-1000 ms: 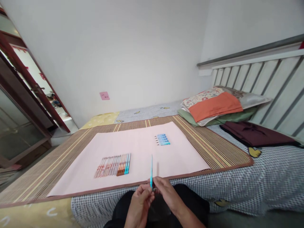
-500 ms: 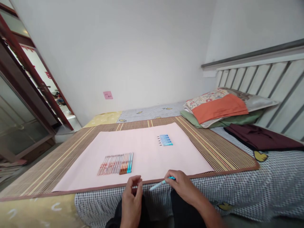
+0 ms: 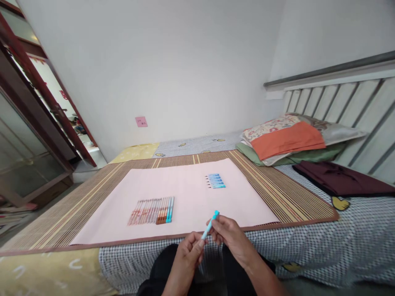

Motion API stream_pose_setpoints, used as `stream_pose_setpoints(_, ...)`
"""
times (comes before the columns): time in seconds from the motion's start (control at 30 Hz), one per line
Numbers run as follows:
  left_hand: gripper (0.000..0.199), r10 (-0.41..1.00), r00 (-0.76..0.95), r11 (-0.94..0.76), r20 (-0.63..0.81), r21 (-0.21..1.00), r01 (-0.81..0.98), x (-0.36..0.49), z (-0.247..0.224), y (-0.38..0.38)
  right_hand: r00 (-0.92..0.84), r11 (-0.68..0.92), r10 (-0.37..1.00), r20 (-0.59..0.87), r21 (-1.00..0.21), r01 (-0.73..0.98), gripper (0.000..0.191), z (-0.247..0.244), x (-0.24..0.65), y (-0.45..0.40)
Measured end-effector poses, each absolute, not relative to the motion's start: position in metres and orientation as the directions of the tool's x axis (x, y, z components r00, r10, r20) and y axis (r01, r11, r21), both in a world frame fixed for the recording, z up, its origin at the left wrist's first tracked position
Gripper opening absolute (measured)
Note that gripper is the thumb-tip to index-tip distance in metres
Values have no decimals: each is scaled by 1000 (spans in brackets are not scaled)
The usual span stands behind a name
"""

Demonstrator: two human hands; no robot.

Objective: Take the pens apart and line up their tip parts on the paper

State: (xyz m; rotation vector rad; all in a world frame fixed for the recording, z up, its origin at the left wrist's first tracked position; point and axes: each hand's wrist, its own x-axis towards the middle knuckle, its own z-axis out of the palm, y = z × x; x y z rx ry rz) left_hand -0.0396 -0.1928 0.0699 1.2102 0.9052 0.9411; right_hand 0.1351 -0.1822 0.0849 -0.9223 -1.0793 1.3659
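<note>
A light blue pen (image 3: pixel 207 230) with a brighter turquoise end is held over the front edge of the bed, slanting up to the right. My left hand (image 3: pixel 189 251) pinches its lower end. Round its upper part are the closed fingers of my right hand (image 3: pixel 226 232), the turquoise end sticking out above them. Beyond my hands, a pink sheet (image 3: pixel 188 185) bears a side-by-side row of pens (image 3: pixel 151 211), grey-pink, brown-ended and blue. Farther right on it lie several short blue pieces (image 3: pixel 217 181) with dark pointed tips, aligned in a small stack.
Under the sheet is a striped brown mat (image 3: pixel 277 197) on a checked bedcover (image 3: pixel 308 242). Pillows (image 3: pixel 286 139) and a folded maroon cloth (image 3: pixel 342 177) lie at the right by the white headboard (image 3: pixel 345 111). A doorway with a red frame (image 3: pixel 69 119) is at far left.
My left hand has moved right and taken hold of the pen's lower end. The pen has tilted more upright, and my right hand has shifted its grip lower along it.
</note>
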Motion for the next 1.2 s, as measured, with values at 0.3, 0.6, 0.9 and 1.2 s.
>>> stream_pose_setpoints(0.3,41,991,102,-67,84,984,-167,-25,61,-196,4,76,997,78,-966,-247,43,80,113,-191)
stream_pose_setpoints(0.6,54,982,189,47,-24,991,-121,-30,56,-199,-36,150,986,164,-958,-245,37,78,114,-193)
stream_pose_setpoints(0.9,60,916,385,257,-117,905,-338,-25,65,-209,-244,106,954,176,-955,-276,34,90,122,-197)
stream_pose_setpoints(1.2,50,926,368,186,-85,950,-251,-31,62,-202,-130,134,980,151,-982,-134,41,85,139,-193)
